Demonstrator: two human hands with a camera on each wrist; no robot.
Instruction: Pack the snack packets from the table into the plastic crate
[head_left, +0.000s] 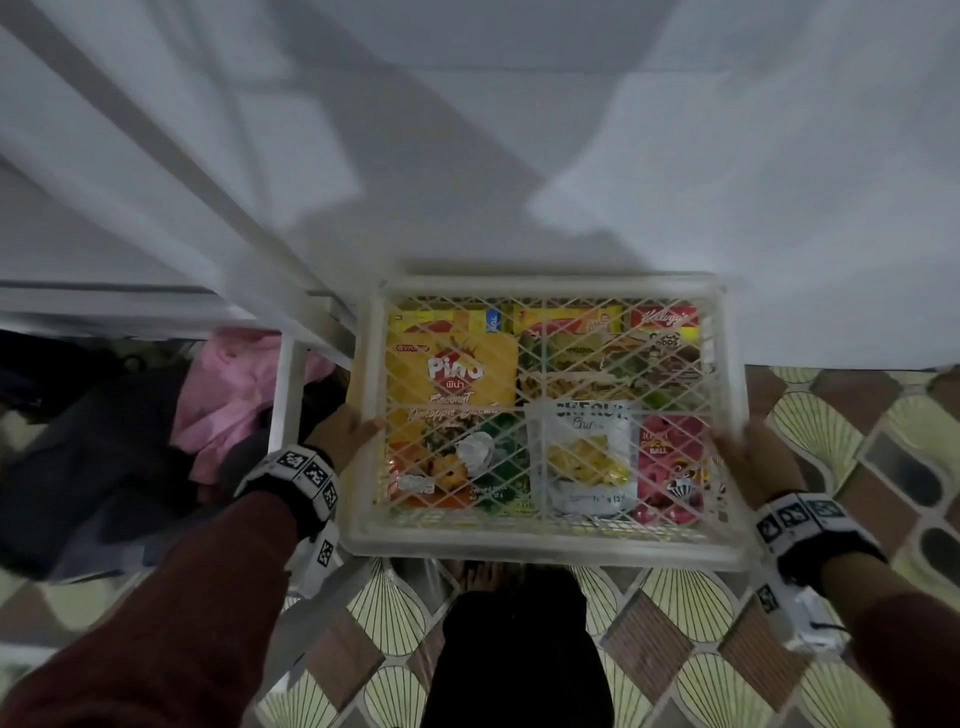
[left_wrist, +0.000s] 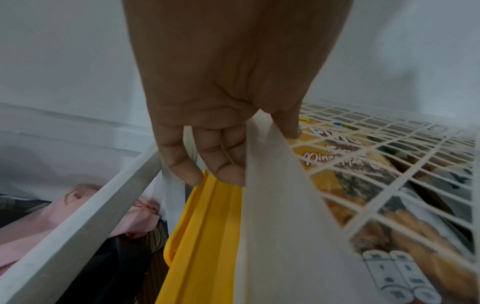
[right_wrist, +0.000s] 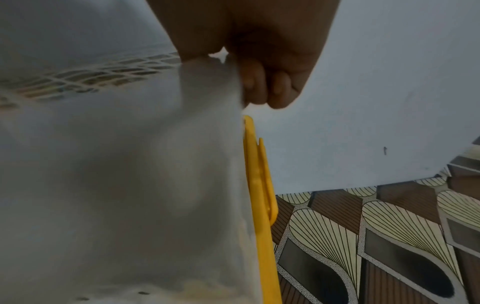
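Note:
A yellow plastic crate (left_wrist: 207, 236) with a white lattice cover (head_left: 545, 545) sits between my hands, its far part over the table edge and its near part over the floor. Through the lattice show snack packets: a yellow Pino pineapple packet (head_left: 452, 384), a white chips pouch (head_left: 587, 457), a pink packet (head_left: 670, 467) and a red-topped cereal packet (head_left: 667, 338). My left hand (head_left: 345, 431) grips the left rim, thumb on top, fingers curled under (left_wrist: 226, 164). My right hand (head_left: 748, 452) grips the right rim (right_wrist: 155, 164) the same way, above the yellow edge (right_wrist: 259, 195).
The white table (head_left: 519, 130) stretches away behind the crate. Patterned floor tiles (head_left: 831, 441) lie to the right and below. At the left stand a white frame (head_left: 291, 389) with pink cloth (head_left: 234, 395) and dark clothes. My dark-clad legs (head_left: 519, 649) are under the crate.

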